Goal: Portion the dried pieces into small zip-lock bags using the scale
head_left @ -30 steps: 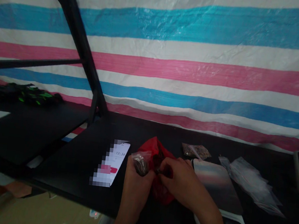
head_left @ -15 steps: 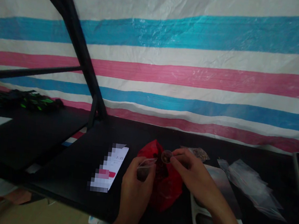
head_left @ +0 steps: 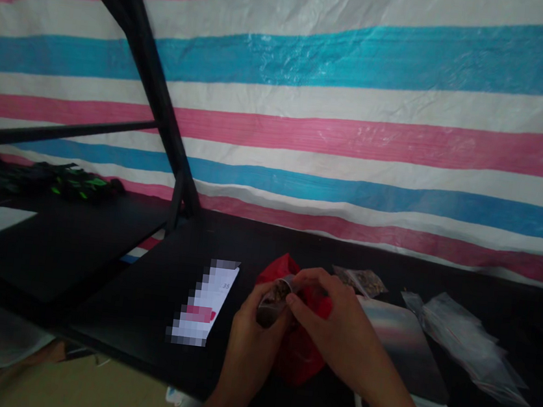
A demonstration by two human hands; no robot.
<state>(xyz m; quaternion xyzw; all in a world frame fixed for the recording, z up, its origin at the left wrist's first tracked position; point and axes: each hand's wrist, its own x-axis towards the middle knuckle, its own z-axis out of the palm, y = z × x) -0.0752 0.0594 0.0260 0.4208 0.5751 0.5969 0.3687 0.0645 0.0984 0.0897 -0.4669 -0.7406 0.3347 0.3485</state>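
My left hand [head_left: 250, 341] is closed round a small clear plastic bag [head_left: 270, 303] with dark brown bits in it, held upright above a red plastic bag [head_left: 301, 354] on the black table [head_left: 153, 294]. My right hand [head_left: 330, 331] pinches a small clear scoop [head_left: 287, 288] and tips it into the mouth of the small bag. Both hands meet just left of a kitchen scale [head_left: 402, 346] with a shiny steel plate.
A phone [head_left: 204, 308] lies face up left of my hands. A filled small bag [head_left: 363, 281] rests behind the scale. A pile of empty clear bags [head_left: 468, 343] lies to the right. A black frame post [head_left: 144, 71] and a striped tarpaulin [head_left: 358, 135] stand behind.
My right hand lifted the scoop out of the red bag, then brought it down to the mouth of the small bag in my left hand.
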